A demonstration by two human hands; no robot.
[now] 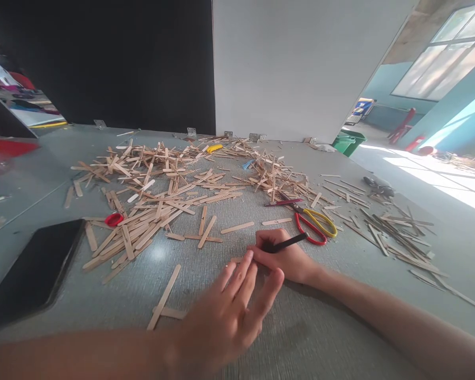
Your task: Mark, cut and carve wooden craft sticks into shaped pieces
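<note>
My right hand [283, 253] is closed around a black pen [291, 242], whose tip is hidden behind the fingers. Just in front of it, my left hand [231, 306] is open with the fingers stretched out. Its fingertips are by a wooden craft stick [236, 260], mostly covered by the hands, and almost touch my right hand. Scissors [315, 224] with one red and one yellow handle lie beyond my right hand, beside a dark red slim tool [284, 202]. Two crossed craft sticks [166, 295] rest left of my left hand.
A large pile of craft sticks [150, 221] spreads over the grey table, with thin split strips [399, 237] on the right. A black phone [35, 269] and red tape ring [114, 219] lie left. A yellow object [214, 148] sits near the upright black-and-white panel [285, 68].
</note>
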